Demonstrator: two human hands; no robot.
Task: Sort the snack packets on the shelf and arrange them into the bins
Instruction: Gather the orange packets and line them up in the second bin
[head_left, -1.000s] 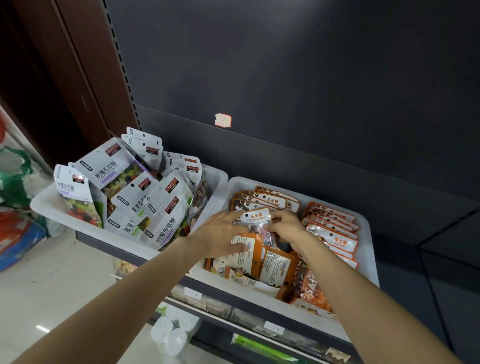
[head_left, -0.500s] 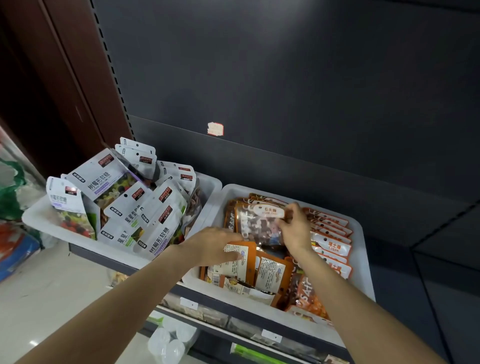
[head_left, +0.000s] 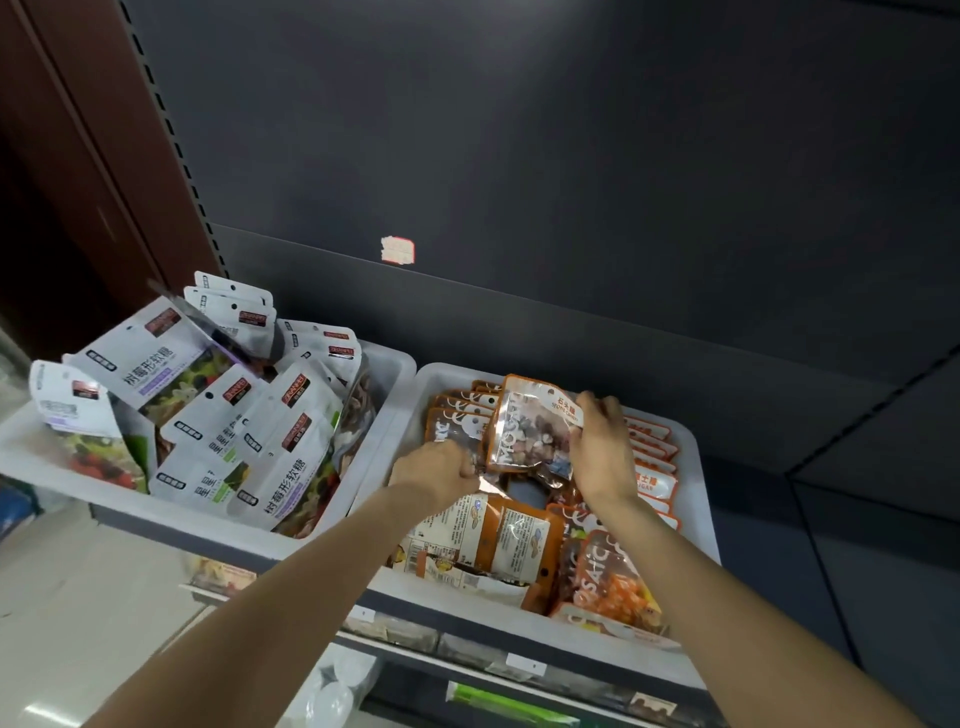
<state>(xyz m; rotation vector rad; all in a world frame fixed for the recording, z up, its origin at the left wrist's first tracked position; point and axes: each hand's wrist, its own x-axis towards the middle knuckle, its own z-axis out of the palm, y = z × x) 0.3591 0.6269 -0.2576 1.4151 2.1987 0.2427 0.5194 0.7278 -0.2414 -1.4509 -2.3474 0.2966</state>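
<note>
Both hands' fingers pinch an orange candy packet (head_left: 530, 436) upright, seemingly just above the right bin (head_left: 696, 467).

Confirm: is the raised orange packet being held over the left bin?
No. The right hand and left hand hold the orange packet over the right bin.

Two bins abreast — left bin (head_left: 387, 384), right bin (head_left: 696, 467)

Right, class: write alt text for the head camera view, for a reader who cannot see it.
Both hands hold an orange-edged clear packet upright over the right bin of orange packets: right hand grips its top, left hand its lower corner. The left bin holds white packets.
</note>
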